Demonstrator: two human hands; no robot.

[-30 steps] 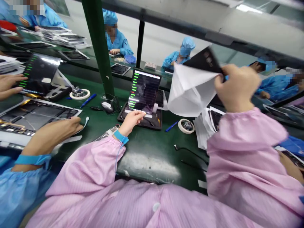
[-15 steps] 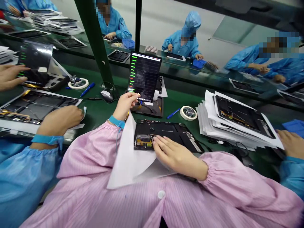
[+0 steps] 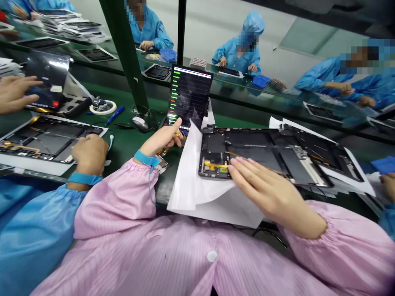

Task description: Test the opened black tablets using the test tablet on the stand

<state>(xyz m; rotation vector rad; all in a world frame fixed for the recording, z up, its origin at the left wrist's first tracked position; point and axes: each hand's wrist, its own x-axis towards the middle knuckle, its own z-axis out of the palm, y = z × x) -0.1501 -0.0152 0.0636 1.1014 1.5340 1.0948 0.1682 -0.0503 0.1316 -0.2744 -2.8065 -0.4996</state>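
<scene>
My right hand (image 3: 268, 189) lies over the near edge of an opened tablet (image 3: 259, 144), its fingers straight and together on the black inside and its thumb hidden. The tablet shows batteries and a yellow flex cable, and a bent white paper sheet (image 3: 212, 201) hangs under it. With its thumb raised and its other fingers curled, my left hand (image 3: 163, 137) is closed around an orange flex cable (image 3: 177, 135), just in front of a standing screen (image 3: 189, 94) with green and red text. Below my left wrist a small circuit board (image 3: 162, 164) shows.
A paper stack with another opened tablet (image 3: 333, 152) lies to the right, partly covered by mine. A mouse (image 3: 140, 122), a blue pen (image 3: 115, 115) and a tape roll (image 3: 103, 107) are to the left. A co-worker's hand (image 3: 91, 152) works close on my left.
My right hand has carried the tablet and paper to the right and away from me, over the tape roll and stack. My left hand has dropped slightly, uncovering the small circuit board.
</scene>
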